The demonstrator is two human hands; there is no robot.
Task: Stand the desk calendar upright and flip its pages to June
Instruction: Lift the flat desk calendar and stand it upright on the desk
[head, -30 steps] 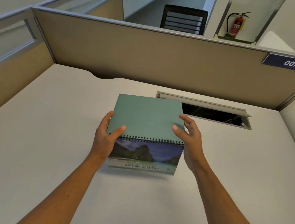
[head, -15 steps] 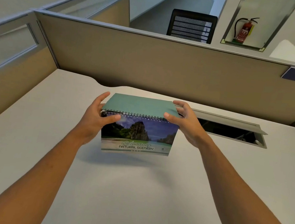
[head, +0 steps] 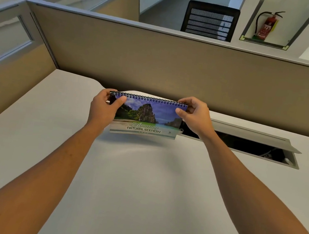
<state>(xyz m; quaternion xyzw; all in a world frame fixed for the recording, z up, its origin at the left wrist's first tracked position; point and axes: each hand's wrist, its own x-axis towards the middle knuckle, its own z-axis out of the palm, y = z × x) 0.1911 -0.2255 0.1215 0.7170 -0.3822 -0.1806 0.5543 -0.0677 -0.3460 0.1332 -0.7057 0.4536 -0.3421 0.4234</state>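
Note:
The desk calendar [head: 145,118] is held upright above the white desk [head: 141,183], its black spiral binding on top. Its front cover faces me, showing a sea-and-cliff picture and the words "Amazing Natural Scenery". My left hand [head: 103,108] grips the top left corner, thumb on the cover. My right hand [head: 195,115] pinches the top right corner by the spiral. The lower edge hangs a little above the desk, with a faint shadow under it. The green back panel is hidden behind the cover.
An open cable tray [head: 243,145] with a raised grey lid is sunk in the desk just right of the calendar. A beige partition [head: 175,67] closes the far side, another runs along the left. A black chair [head: 210,20] and a fire extinguisher [head: 267,25] lie beyond.
Both hands lifted the calendar off the desk and tipped it from lying folded back to upright. The green back panel has swung out of sight. My view has tilted upward.

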